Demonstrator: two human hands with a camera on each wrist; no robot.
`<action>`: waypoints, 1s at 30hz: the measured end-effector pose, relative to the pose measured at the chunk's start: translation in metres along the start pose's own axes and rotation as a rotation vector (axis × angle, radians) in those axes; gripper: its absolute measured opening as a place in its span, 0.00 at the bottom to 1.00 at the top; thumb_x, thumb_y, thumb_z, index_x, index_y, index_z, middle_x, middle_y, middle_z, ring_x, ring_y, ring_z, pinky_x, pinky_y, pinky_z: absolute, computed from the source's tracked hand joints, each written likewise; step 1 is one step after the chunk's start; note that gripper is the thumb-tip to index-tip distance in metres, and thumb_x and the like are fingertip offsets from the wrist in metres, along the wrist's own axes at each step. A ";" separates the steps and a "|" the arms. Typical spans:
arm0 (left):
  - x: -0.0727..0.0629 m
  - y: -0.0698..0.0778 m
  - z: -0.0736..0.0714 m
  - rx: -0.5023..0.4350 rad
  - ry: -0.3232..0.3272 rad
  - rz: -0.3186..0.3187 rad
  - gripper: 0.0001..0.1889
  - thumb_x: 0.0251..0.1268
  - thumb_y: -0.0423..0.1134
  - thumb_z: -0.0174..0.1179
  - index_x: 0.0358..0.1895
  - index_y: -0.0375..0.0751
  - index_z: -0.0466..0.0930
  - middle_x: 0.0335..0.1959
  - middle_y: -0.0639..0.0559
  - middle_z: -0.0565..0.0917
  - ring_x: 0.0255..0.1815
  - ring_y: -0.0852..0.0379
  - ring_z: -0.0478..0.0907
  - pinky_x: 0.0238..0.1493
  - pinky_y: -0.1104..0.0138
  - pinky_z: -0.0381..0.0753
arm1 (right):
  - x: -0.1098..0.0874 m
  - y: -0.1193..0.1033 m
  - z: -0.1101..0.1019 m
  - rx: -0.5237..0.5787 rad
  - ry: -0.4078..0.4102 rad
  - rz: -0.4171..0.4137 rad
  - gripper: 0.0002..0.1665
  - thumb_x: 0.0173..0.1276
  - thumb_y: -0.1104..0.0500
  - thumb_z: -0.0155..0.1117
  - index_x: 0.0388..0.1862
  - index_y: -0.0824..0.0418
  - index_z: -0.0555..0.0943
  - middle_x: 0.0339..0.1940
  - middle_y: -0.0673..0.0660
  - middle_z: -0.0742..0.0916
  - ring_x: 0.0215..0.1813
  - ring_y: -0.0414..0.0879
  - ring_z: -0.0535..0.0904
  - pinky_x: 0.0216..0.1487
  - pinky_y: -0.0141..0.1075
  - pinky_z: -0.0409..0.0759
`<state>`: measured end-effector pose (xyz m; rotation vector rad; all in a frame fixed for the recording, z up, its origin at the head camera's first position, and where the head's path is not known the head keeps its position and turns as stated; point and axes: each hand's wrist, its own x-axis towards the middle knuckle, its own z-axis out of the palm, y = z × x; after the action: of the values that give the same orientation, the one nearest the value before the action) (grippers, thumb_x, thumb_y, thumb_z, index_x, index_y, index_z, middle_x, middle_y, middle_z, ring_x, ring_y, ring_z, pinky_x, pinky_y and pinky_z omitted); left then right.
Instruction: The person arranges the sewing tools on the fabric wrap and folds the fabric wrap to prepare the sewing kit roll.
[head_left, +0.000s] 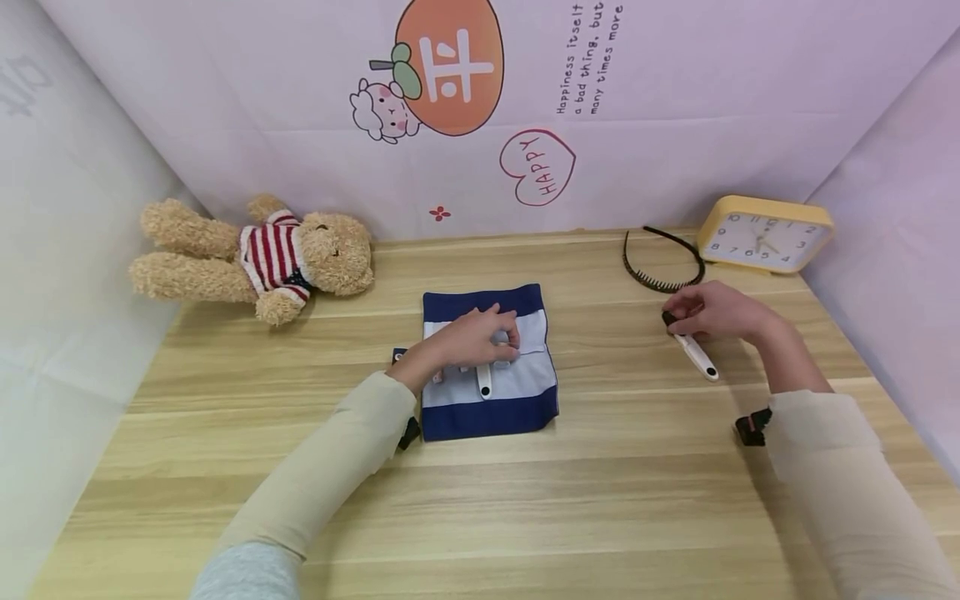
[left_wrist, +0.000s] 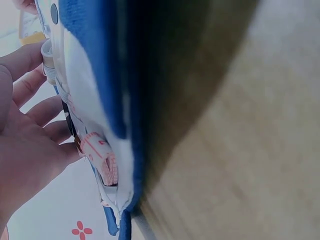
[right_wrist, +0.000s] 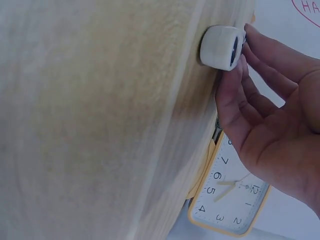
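A blue-and-white cloth pouch [head_left: 491,414] lies on the table with small items on it. My left hand [head_left: 477,337] is over the pouch, its fingers spread and touching the items. In the left wrist view, two fingertips are at a small beige cylinder [left_wrist: 48,62]; a rolled tape measure [left_wrist: 97,152] with red markings sits below. A white handle with a black dot [head_left: 485,384] lies beside the hand. Off to the right, my right hand [head_left: 712,308] pinches the black end of a slim white tool [head_left: 697,358], whose other end points toward me. The tool's exact kind is unclear.
A black toothed headband [head_left: 660,285] and a yellow alarm clock [head_left: 765,236] are behind the right hand. A teddy bear [head_left: 277,254] in a striped sweater lies at the back left. White printed cloth [head_left: 645,158] walls the table's back.
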<state>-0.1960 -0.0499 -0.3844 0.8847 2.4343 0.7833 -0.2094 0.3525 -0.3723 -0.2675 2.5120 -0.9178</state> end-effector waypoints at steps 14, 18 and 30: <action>0.000 -0.001 -0.001 -0.026 -0.001 0.000 0.03 0.73 0.41 0.63 0.40 0.47 0.80 0.78 0.41 0.62 0.82 0.41 0.44 0.78 0.46 0.36 | 0.001 -0.009 0.004 0.000 0.040 0.060 0.23 0.71 0.63 0.64 0.57 0.77 0.72 0.47 0.69 0.81 0.39 0.49 0.81 0.37 0.41 0.85; 0.000 0.000 -0.002 -0.038 -0.005 0.006 0.03 0.73 0.41 0.63 0.40 0.47 0.81 0.78 0.41 0.62 0.82 0.41 0.43 0.78 0.46 0.36 | 0.002 -0.012 0.006 0.085 0.037 0.053 0.24 0.72 0.64 0.64 0.59 0.77 0.70 0.45 0.65 0.81 0.40 0.48 0.81 0.40 0.41 0.86; 0.001 0.000 -0.001 -0.057 -0.002 0.013 0.03 0.73 0.40 0.64 0.39 0.47 0.81 0.78 0.40 0.62 0.82 0.40 0.44 0.78 0.45 0.36 | 0.014 -0.023 0.014 0.228 0.066 0.000 0.26 0.75 0.63 0.64 0.65 0.75 0.70 0.47 0.65 0.82 0.41 0.45 0.84 0.44 0.41 0.86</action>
<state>-0.1975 -0.0502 -0.3838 0.8803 2.3942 0.8509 -0.2141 0.3223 -0.3714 -0.1665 2.4367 -1.2181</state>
